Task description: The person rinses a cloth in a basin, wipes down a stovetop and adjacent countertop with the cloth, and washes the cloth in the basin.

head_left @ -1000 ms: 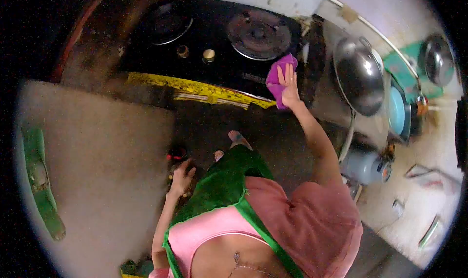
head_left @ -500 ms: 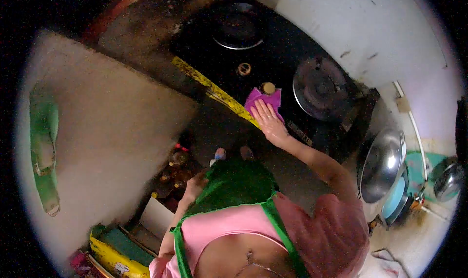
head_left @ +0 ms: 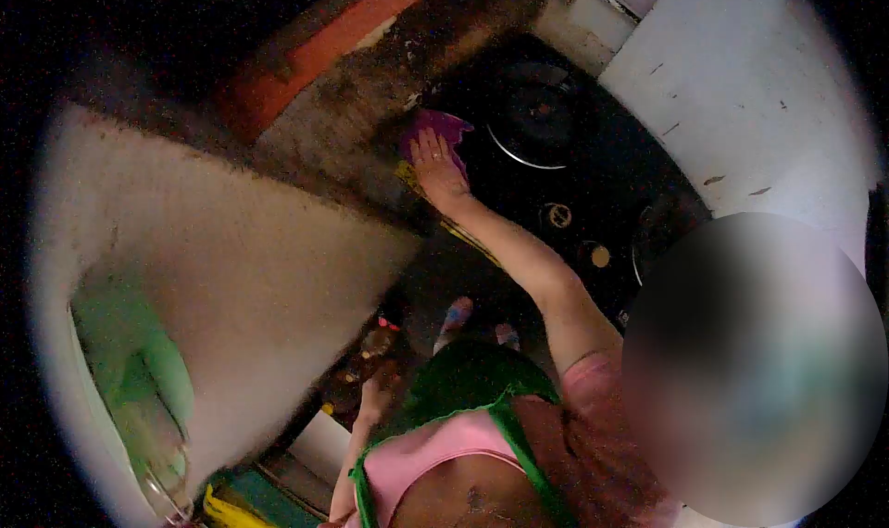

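My right hand [head_left: 439,169] lies flat with its fingers stretched out on a purple cloth [head_left: 454,123]. It presses the cloth at the far left corner of a black gas stove [head_left: 500,194]. A worn yellow strip [head_left: 470,238] runs along the stove's front edge, partly under my forearm. On the stovetop sit a round burner [head_left: 537,111] with a shiny rim and two small round pieces, one a tan-topped knob [head_left: 600,257]. My left hand [head_left: 380,387] hangs low beside my green apron [head_left: 472,384], near some dark bottles; its fingers are too dim to make out.
A pale panel [head_left: 250,250] stands left of the stove, with a green holder [head_left: 139,370] on it. Behind the stove rises a stained white wall [head_left: 741,93]. Dark bottles [head_left: 347,380] and a white box [head_left: 324,449] stand low on the left. A blurred patch covers the right side.
My right hand has slid the purple cloth along the stove's front edge to the far left corner. The view has shifted, and my left hand stays low at my side.
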`<control>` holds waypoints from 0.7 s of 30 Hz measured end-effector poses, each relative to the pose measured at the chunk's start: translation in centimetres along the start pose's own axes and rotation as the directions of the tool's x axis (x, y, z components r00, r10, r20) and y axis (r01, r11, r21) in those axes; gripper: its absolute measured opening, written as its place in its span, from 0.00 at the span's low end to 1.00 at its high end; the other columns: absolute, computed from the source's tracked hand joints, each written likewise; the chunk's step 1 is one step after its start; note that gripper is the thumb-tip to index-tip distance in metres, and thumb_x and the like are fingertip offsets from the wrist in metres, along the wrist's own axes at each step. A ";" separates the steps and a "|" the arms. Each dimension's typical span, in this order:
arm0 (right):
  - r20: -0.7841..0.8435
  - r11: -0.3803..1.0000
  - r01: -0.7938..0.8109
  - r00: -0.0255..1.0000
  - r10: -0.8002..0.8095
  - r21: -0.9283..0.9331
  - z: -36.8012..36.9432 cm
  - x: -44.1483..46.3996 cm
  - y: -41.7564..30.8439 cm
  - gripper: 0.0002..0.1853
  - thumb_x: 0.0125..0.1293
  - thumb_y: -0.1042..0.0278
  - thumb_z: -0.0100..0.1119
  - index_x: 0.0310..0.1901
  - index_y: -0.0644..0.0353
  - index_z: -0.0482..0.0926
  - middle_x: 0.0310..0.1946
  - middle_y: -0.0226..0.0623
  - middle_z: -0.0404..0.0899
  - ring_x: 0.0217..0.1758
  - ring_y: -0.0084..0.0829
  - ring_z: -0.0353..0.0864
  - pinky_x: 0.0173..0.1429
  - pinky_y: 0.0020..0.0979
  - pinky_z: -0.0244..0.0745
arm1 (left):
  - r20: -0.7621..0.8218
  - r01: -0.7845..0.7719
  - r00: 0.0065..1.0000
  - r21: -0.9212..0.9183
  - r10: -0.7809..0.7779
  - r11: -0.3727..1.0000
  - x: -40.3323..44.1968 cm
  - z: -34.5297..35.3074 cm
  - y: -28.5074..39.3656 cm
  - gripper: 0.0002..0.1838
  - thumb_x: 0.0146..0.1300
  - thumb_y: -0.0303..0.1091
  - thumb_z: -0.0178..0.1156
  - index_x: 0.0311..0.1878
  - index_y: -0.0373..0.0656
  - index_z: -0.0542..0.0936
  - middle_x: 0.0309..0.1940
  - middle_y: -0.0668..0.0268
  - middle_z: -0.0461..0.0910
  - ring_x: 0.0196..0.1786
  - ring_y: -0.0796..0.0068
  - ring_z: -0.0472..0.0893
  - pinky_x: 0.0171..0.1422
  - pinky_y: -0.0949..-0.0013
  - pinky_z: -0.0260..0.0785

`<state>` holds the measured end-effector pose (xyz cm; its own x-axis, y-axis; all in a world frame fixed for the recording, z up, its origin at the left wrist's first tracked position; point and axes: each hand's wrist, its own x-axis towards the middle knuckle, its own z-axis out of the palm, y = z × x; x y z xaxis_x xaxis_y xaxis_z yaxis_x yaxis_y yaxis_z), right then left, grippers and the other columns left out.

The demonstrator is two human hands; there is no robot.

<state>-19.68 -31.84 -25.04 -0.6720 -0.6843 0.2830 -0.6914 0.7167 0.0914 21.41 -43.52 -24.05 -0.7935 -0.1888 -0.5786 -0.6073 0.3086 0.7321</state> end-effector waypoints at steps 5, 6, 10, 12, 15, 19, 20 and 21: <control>0.122 0.998 -0.037 0.992 0.043 -0.049 2.4 6.5 -0.8 0.23 0.57 0.68 0.42 0.55 0.67 0.62 0.58 0.52 0.59 0.64 0.45 0.56 0.67 0.44 0.46 | -0.036 0.185 0.982 0.011 -0.185 0.983 -0.7 -2.4 -2.1 0.16 0.61 0.32 0.50 0.51 0.37 0.69 0.40 0.63 0.75 0.41 0.72 0.73 0.46 0.71 0.66; 0.231 0.997 -0.071 0.971 0.067 0.013 2.0 7.8 -0.7 0.22 0.58 0.64 0.41 0.54 0.65 0.64 0.58 0.50 0.59 0.63 0.44 0.56 0.67 0.44 0.45 | -0.045 0.197 0.979 -0.014 -0.197 0.980 -0.8 -2.9 -2.7 0.16 0.61 0.32 0.50 0.51 0.37 0.69 0.40 0.63 0.75 0.41 0.72 0.73 0.47 0.71 0.66; 0.567 0.952 -0.269 0.812 0.140 0.150 1.9 8.9 2.2 0.22 0.62 0.54 0.39 0.50 0.60 0.71 0.57 0.44 0.61 0.62 0.40 0.58 0.68 0.43 0.42 | -0.011 0.224 0.974 -0.042 -0.225 0.974 -0.5 -4.3 -4.3 0.16 0.61 0.32 0.50 0.51 0.37 0.70 0.40 0.63 0.75 0.42 0.72 0.73 0.47 0.70 0.66; 0.107 0.947 -0.271 0.961 0.256 0.172 2.0 6.8 5.0 0.26 0.64 0.48 0.34 0.53 0.59 0.68 0.59 0.44 0.60 0.64 0.40 0.54 0.68 0.43 0.41 | 0.020 0.223 0.975 -0.025 -0.223 0.974 0.0 -4.6 -4.2 0.16 0.61 0.32 0.50 0.51 0.37 0.70 0.40 0.62 0.75 0.42 0.72 0.73 0.47 0.70 0.66; -0.265 0.955 -0.238 0.923 0.280 0.179 3.1 3.0 6.9 0.28 0.64 0.45 0.34 0.58 0.57 0.64 0.61 0.44 0.57 0.66 0.41 0.50 0.68 0.43 0.42 | 0.064 0.208 0.976 0.004 -0.208 0.978 1.1 -5.3 -4.0 0.15 0.61 0.31 0.50 0.51 0.37 0.70 0.40 0.62 0.75 0.42 0.71 0.73 0.48 0.70 0.65; -0.020 0.890 -0.333 0.934 0.357 0.311 -0.9 -4.6 5.8 0.29 0.63 0.46 0.36 0.61 0.56 0.59 0.63 0.45 0.52 0.67 0.43 0.48 0.68 0.43 0.42 | 0.163 0.138 0.976 0.061 -0.146 0.989 3.2 -6.5 -3.1 0.15 0.61 0.31 0.50 0.51 0.37 0.70 0.41 0.62 0.75 0.43 0.71 0.73 0.48 0.70 0.65; -0.014 0.917 -0.302 0.948 0.317 0.261 -2.4 -6.6 5.4 0.29 0.62 0.47 0.37 0.61 0.56 0.59 0.63 0.45 0.51 0.67 0.43 0.48 0.68 0.43 0.42 | 0.195 0.118 0.972 0.074 -0.130 0.990 4.0 -6.5 -2.7 0.15 0.61 0.31 0.50 0.51 0.37 0.70 0.41 0.62 0.75 0.43 0.71 0.73 0.48 0.70 0.65; -0.007 0.941 -0.265 0.962 0.273 0.211 -3.8 -8.4 4.9 0.29 0.62 0.48 0.39 0.61 0.56 0.58 0.64 0.45 0.50 0.67 0.43 0.48 0.68 0.42 0.43 | 0.221 0.093 0.969 0.081 -0.109 0.992 4.7 -6.7 -2.3 0.15 0.61 0.31 0.50 0.51 0.37 0.70 0.41 0.62 0.75 0.43 0.71 0.73 0.48 0.70 0.65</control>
<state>-16.39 -22.03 -23.38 -0.8331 -0.4620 0.3041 -0.5284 0.8273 -0.1907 18.78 -51.38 -26.02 -0.6941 -0.0105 -0.7198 -0.6730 0.3643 0.6437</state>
